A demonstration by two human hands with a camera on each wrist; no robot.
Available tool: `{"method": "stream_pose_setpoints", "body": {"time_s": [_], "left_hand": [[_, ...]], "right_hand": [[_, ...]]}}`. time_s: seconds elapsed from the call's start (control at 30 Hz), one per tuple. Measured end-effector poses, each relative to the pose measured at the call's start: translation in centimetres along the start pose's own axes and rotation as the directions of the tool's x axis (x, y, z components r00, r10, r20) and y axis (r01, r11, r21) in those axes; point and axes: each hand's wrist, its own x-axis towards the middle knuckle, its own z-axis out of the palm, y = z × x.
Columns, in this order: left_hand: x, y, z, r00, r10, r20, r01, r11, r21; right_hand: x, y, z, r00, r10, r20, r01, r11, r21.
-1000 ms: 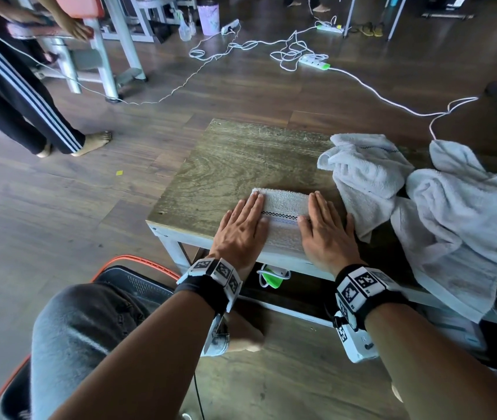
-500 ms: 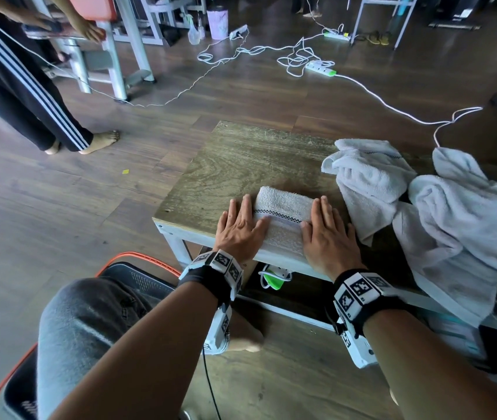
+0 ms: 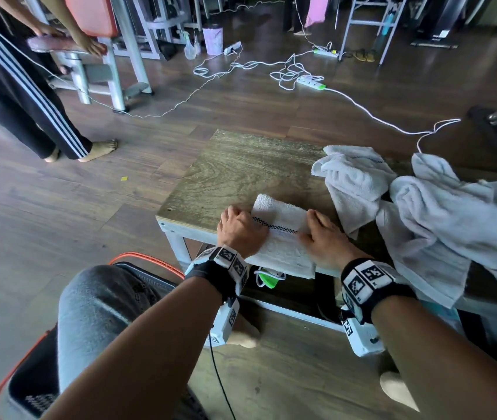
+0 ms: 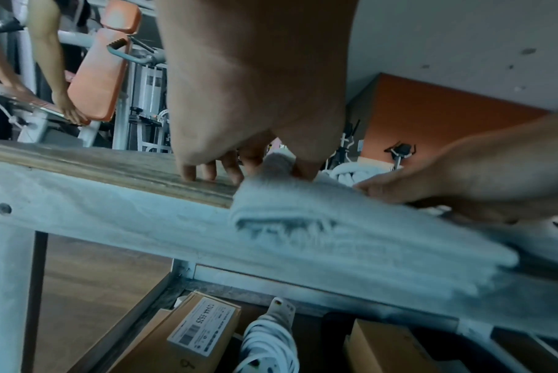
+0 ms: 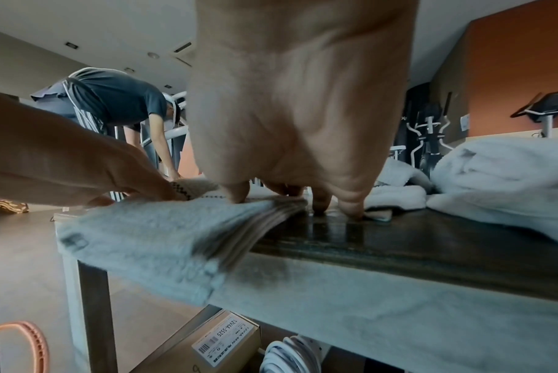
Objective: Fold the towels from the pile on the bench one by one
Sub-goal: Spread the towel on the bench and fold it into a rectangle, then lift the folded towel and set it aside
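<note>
A folded white towel (image 3: 280,237) with a black checkered stripe lies at the near edge of the wooden bench (image 3: 235,171), and its front end hangs over that edge. My left hand (image 3: 239,230) grips the towel's left side with curled fingers. In the left wrist view the left hand (image 4: 236,166) pinches a raised bit of the towel (image 4: 335,227). My right hand (image 3: 324,237) grips the right side. In the right wrist view its thumb sits on the towel (image 5: 159,239) and its fingers (image 5: 351,207) touch the bench beside it. The pile of loose white towels (image 3: 453,213) lies to the right.
Another crumpled towel (image 3: 356,177) sits just right of my right hand. A black basket with an orange rim (image 3: 150,262) stands by my left knee. Boxes (image 4: 204,333) and a coiled white cable (image 4: 268,348) lie under the bench. A person (image 3: 28,95) stands far left; cables (image 3: 286,71) cross the floor.
Both hands lay flat on the towel before. Their fingers have curled around its sides, and the towel has slid toward me so that it overhangs the bench edge.
</note>
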Motion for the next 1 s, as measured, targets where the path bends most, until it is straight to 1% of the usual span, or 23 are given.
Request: {"method": "stream_pose_setpoints", "body": {"time_s": [0.03,0.1,0.17,0.2,0.23,0.3,0.33,0.4,0.47,0.5,0.57,0.6,0.63,0.73,0.87,1.0], "left_hand": [[-0.2,0.0,-0.2,0.999,-0.009,0.032,0.010,1.000,-0.013],[-0.8,0.0,-0.7,0.999,-0.016,0.037,0.019,0.996,-0.092],[-1.6,0.0,-1.1,0.999,0.027,0.046,-0.020,0.986,-0.163],[-2.0,-0.1,-1.6,0.996,0.068,0.063,-0.053,0.975,-0.216],[-2.5,0.0,-2.2,0.993,0.091,0.080,-0.060,0.941,-0.332],[-3.4,0.4,-3.9,0.989,0.090,0.114,-0.009,0.820,-0.572],[-3.8,0.6,-4.7,0.987,0.095,0.132,0.017,0.751,-0.660],[-4.9,1.2,-6.4,0.985,0.095,0.142,0.050,0.635,-0.771],[-5.9,1.7,-8.1,0.988,0.066,0.141,0.079,0.568,-0.819],[-6.3,1.8,-9.0,0.988,0.059,0.140,0.085,0.544,-0.835],[-7.1,1.7,-10.6,0.988,0.062,0.139,0.091,0.497,-0.863],[-7.5,1.5,-11.3,0.988,0.058,0.140,0.097,0.472,-0.876],[-7.8,1.1,-11.9,0.989,0.057,0.138,0.098,0.453,-0.886],[-8.7,-0.3,-13.4,0.995,0.048,0.092,0.062,0.438,-0.897],[-9.5,-2.5,-14.9,0.998,-0.054,-0.011,0.015,0.449,-0.893],[-11.1,-4.5,-16.4,0.970,-0.203,-0.136,-0.015,0.507,-0.862]], "right_hand": [[-0.4,0.1,-0.1,1.000,-0.011,-0.018,0.012,0.999,0.035],[-1.4,0.0,-0.2,0.999,0.026,-0.038,-0.021,0.992,0.128],[-2.1,0.1,0.0,0.998,0.062,-0.031,-0.056,0.983,0.177],[-2.4,0.0,0.0,0.997,0.072,-0.023,-0.067,0.984,0.167],[-2.7,-0.2,-0.2,0.996,0.082,-0.018,-0.079,0.984,0.158],[-3.6,-1.1,-0.9,0.995,0.097,-0.013,-0.092,0.977,0.191],[-4.3,-1.7,-1.5,0.996,0.090,-0.029,-0.080,0.969,0.235],[-5.3,-2.8,-2.4,0.995,0.083,-0.053,-0.061,0.941,0.334],[-6.0,-4.0,-3.0,0.996,0.076,-0.050,-0.044,0.878,0.477],[-6.3,-4.7,-3.2,0.995,0.086,-0.048,-0.043,0.818,0.574],[-6.5,-6.0,-3.5,0.987,0.132,-0.095,-0.021,0.682,0.731],[-6.5,-6.5,-3.7,0.981,0.138,-0.133,0.015,0.636,0.771],[-6.5,-7.0,-3.8,0.980,0.139,-0.144,0.032,0.603,0.797],[-6.4,-8.9,-4.1,0.978,0.098,-0.185,0.096,0.575,0.813],[-6.5,-12.0,-4.5,0.958,0.039,-0.286,0.197,0.635,0.747],[-6.5,-15.3,-4.3,0.923,-0.092,-0.374,0.332,0.681,0.653]]}}
